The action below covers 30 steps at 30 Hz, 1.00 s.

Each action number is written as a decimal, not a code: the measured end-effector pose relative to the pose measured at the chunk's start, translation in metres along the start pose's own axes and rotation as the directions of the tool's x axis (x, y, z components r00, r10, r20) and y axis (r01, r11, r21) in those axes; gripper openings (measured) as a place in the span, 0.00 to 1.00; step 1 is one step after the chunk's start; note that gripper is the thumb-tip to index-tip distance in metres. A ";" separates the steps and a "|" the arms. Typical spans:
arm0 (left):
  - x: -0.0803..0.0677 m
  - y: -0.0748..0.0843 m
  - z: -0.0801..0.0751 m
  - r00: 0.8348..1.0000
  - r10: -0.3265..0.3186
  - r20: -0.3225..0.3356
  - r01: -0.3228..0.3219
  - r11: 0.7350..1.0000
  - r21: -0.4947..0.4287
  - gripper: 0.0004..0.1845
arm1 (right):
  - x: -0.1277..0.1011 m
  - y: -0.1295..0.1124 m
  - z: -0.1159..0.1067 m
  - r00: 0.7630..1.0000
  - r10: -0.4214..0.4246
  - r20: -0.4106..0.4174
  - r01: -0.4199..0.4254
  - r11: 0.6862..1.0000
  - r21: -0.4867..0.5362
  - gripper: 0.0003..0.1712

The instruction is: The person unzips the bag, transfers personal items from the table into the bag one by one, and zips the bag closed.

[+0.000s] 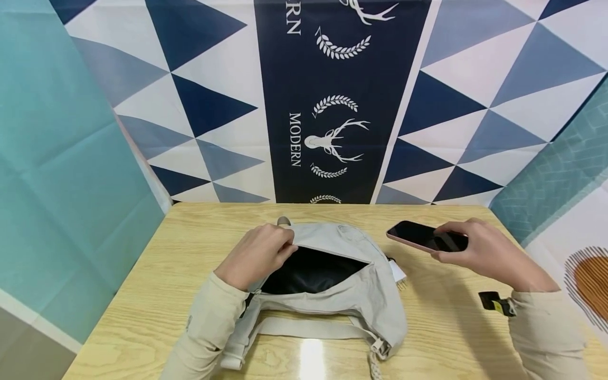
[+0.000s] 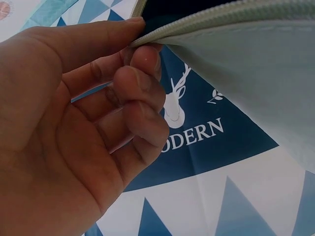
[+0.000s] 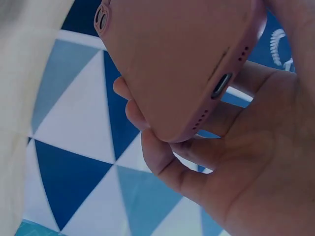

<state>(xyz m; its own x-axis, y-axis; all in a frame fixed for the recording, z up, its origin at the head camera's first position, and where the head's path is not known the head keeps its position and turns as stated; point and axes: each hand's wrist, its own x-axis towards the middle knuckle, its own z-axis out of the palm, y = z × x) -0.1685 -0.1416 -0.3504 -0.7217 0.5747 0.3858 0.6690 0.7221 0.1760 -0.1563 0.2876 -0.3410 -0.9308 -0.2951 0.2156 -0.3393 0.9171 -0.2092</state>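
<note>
A pale grey waist bag (image 1: 385, 295) lies on the wooden table, its zipped mouth spread wide over a black lining. My left hand (image 1: 263, 250) pinches the zipped edge (image 2: 206, 27) of that mouth between thumb and fingers and holds it up. Over the table to the right of the bag, my right hand (image 1: 475, 245) grips a smartphone (image 1: 413, 232) by its near end, dark screen facing up. In the right wrist view the phone's pink case (image 3: 172, 64) shows its back, with the charging port and part of the camera ring.
A small white tag (image 1: 397, 272) hangs at the bag's right side. The bag's strap (image 1: 309, 328) and a braided cord (image 1: 374, 364) lie towards the front of the wooden table (image 1: 142, 316). Behind the table hangs a patterned cloth (image 1: 328, 105) with triangles and deer heads.
</note>
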 end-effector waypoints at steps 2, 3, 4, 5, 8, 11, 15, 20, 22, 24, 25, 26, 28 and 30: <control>0.001 0.000 0.000 1.000 0.002 -0.003 -0.002 1.000 0.003 0.15 | -0.006 -0.006 -0.005 1.000 0.005 -0.023 -0.005 1.000 -0.009 0.27; 0.001 0.000 0.000 1.000 0.000 -0.003 0.000 1.000 0.005 0.15 | -0.009 -0.010 -0.007 0.999 0.008 -0.032 -0.008 1.000 -0.012 0.27; 0.002 0.000 0.000 1.000 0.000 -0.005 0.000 1.000 0.006 0.15 | -0.012 -0.013 -0.008 0.999 0.010 -0.044 -0.010 1.000 -0.013 0.27; 0.002 0.000 0.000 1.000 0.000 -0.006 0.000 1.000 0.007 0.15 | -0.014 -0.016 -0.009 0.998 0.004 -0.057 -0.005 1.000 -0.014 0.27; 0.003 0.000 0.000 1.000 0.000 -0.009 0.000 1.000 0.010 0.16 | -0.022 -0.023 -0.009 0.995 -0.023 -0.102 0.021 1.000 -0.017 0.25; 0.004 0.001 0.001 1.000 0.003 -0.004 -0.003 1.000 0.008 0.15 | -0.030 -0.030 -0.006 0.988 -0.059 -0.145 0.057 0.998 -0.015 0.24; 0.003 0.002 0.004 1.000 0.019 0.013 -0.019 1.000 -0.001 0.13 | -0.041 -0.036 -0.002 0.985 -0.071 -0.157 0.071 0.997 -0.003 0.25; 0.001 0.001 0.006 1.000 0.018 0.012 -0.018 1.000 0.006 0.12 | -0.047 -0.042 -0.002 0.985 -0.070 -0.159 0.072 0.997 0.002 0.26; 0.001 0.001 0.005 1.000 0.014 0.004 -0.014 1.000 0.006 0.13 | -0.047 -0.046 -0.003 0.982 -0.089 -0.165 0.089 0.996 -0.006 0.26; 0.001 0.001 0.004 1.000 0.014 -0.003 -0.014 1.000 0.003 0.13 | -0.047 -0.050 -0.004 0.980 -0.106 -0.166 0.105 0.994 -0.015 0.27; 0.001 0.000 0.004 1.000 0.015 -0.006 -0.015 1.000 0.002 0.13 | -0.047 -0.053 -0.005 0.981 -0.109 -0.159 0.108 0.994 -0.018 0.27; 0.001 0.000 0.003 1.000 0.015 -0.008 -0.015 1.000 0.004 0.13 | -0.047 -0.055 -0.006 0.981 -0.114 -0.155 0.112 0.993 -0.023 0.26; 0.001 0.000 0.002 1.000 0.014 -0.012 -0.014 1.000 0.006 0.13 | -0.047 -0.059 -0.007 0.980 -0.129 -0.152 0.126 0.992 -0.029 0.26; 0.001 0.000 0.001 1.000 0.010 -0.017 -0.010 1.000 0.012 0.13 | -0.046 -0.063 -0.007 0.974 -0.159 -0.163 0.157 0.987 -0.030 0.27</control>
<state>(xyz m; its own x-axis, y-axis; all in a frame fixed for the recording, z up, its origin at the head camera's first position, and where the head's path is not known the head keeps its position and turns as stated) -0.1698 -0.1409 -0.3508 -0.7117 0.5757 0.4025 0.6743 0.7205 0.1616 -0.0914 0.2453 -0.3315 -0.8301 -0.3899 0.3988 -0.4767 0.8671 -0.1445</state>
